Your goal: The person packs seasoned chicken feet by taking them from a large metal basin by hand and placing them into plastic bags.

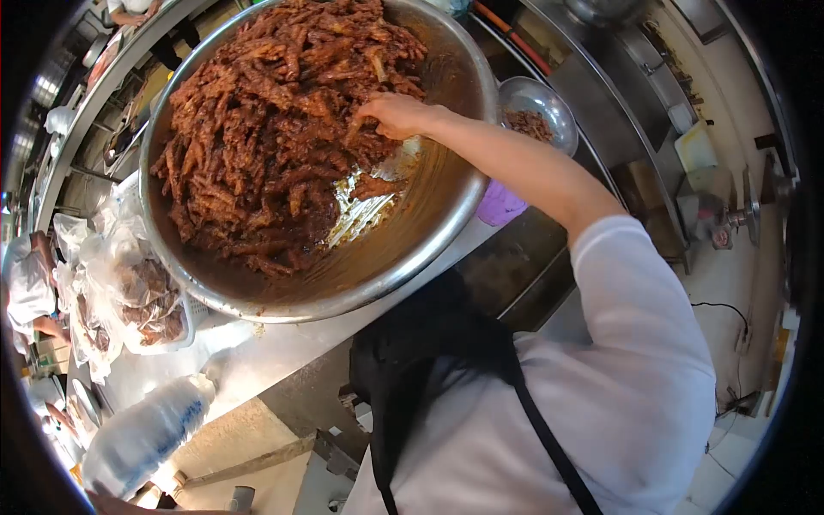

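A black apron point(429, 335) is worn. At the lower edge, the left hand point(105, 505) is only glimpsed beside clear plastic point(150, 438); its grip cannot be told. The right hand point(396, 115) is curled, fingers nearly closed, at the chicken feet point(249, 146) heaped inside the large bowl point(438, 236); whether one is gripped cannot be told. Beyond, a small bowl point(562, 120) is seen.

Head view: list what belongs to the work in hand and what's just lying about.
Belongs:
Bare right hand, in the food
Glossy red-brown food pieces
Large round silver metal bowl
Translucent blue-marked plastic bag, probably

Apparently lying about:
Small round silver metal bowl of brown bits
Clear plastic bags, filled
Purple item, partly hidden
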`<state>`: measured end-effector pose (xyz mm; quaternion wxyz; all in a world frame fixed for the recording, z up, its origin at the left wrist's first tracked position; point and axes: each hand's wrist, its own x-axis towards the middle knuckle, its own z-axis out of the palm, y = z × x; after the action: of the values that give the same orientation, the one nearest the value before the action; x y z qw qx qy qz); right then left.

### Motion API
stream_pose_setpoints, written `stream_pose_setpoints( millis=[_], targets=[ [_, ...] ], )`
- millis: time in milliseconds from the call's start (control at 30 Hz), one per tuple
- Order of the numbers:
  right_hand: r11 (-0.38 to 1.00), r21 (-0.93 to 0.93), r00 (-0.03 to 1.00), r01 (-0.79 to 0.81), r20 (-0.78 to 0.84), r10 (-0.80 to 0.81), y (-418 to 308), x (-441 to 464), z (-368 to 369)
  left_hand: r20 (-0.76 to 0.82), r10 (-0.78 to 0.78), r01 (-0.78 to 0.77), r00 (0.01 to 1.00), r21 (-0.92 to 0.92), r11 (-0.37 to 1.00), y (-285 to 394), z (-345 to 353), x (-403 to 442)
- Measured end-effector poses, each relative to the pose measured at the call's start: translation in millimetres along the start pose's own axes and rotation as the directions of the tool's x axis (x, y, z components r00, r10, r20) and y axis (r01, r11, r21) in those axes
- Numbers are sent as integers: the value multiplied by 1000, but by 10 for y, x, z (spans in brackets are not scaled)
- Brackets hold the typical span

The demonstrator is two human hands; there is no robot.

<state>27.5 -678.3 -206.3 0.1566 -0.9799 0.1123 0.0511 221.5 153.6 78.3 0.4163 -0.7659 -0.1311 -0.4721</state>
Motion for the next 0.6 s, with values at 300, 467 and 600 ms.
stream_pose_setpoints(
  millis=[300,467,600],
  targets=[
    [986,-131,806,100,592,-4,-578,36,435,140,-254,289,957,-539,791,-466,-507,-588],
    [973,-64,867,-223,443,228,35,210,348,180,-220,279,959,-744,607,-306,-734,-1077],
    [974,95,899,-205,412,149,76,-83,145,253,-160,297,954,-875,382,-19,-971,-1407]
  ],
)
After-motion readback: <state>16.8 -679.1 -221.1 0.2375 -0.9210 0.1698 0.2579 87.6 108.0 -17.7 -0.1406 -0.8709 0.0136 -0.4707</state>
